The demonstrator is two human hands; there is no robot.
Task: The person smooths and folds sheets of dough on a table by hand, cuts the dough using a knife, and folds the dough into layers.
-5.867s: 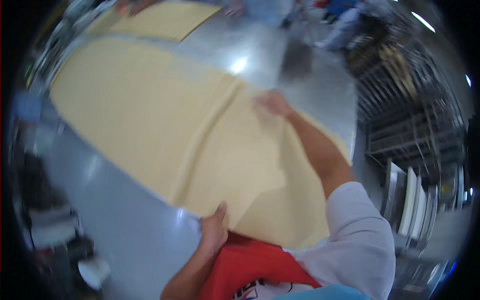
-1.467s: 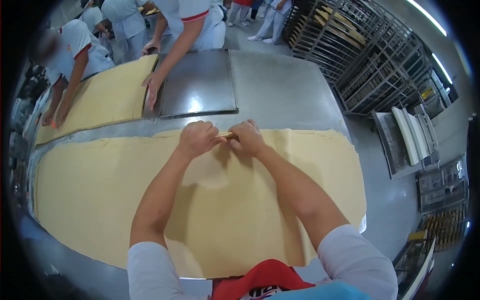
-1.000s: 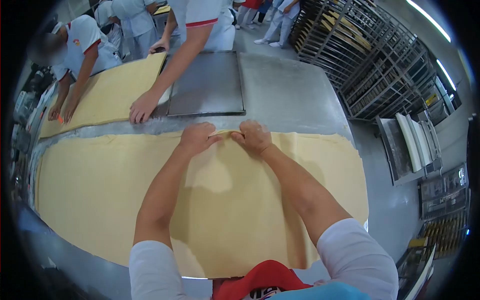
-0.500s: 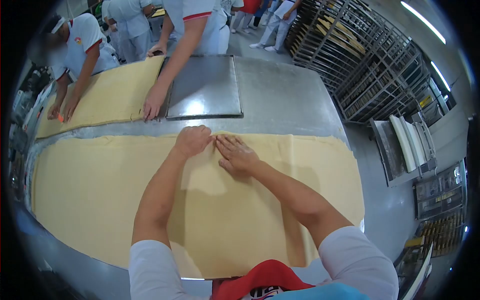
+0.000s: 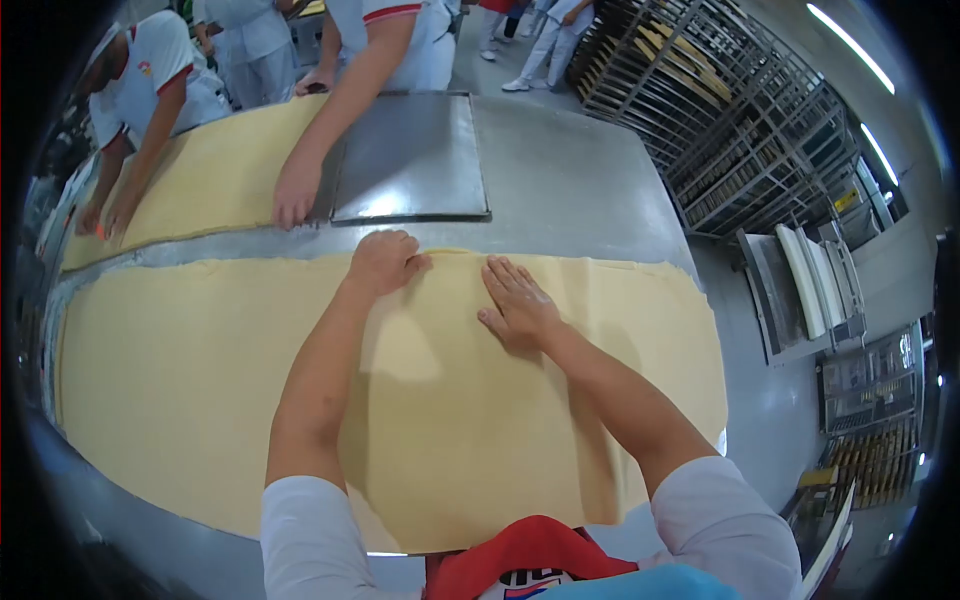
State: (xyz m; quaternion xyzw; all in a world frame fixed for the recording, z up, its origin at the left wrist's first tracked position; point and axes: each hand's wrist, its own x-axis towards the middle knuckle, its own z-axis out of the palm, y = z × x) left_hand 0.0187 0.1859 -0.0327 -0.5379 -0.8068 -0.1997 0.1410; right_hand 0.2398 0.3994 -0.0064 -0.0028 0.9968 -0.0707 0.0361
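Note:
A wide sheet of pale yellow dough (image 5: 220, 380) covers the near part of the metal table (image 5: 560, 170). At the sheet's far edge, my left hand (image 5: 385, 262) is closed, its fingers gripping the dough. To its right, my right hand (image 5: 518, 303) lies flat on the dough just inside the far edge, fingers stretched out, holding nothing. A soft fold runs from the far edge toward me, right of my right hand.
Across the table, two co-workers' hands and arms (image 5: 345, 118) are at a second dough sheet (image 5: 220, 165). A metal tray (image 5: 410, 160) lies beside it. Wire racks (image 5: 720, 120) and stacked white boards (image 5: 810, 280) stand at the right.
My hands came together at the far edge after the earlier blurred reach. My right hand then let go of the edge, flattened, and slid right. The dough's raised ridge now lies lower.

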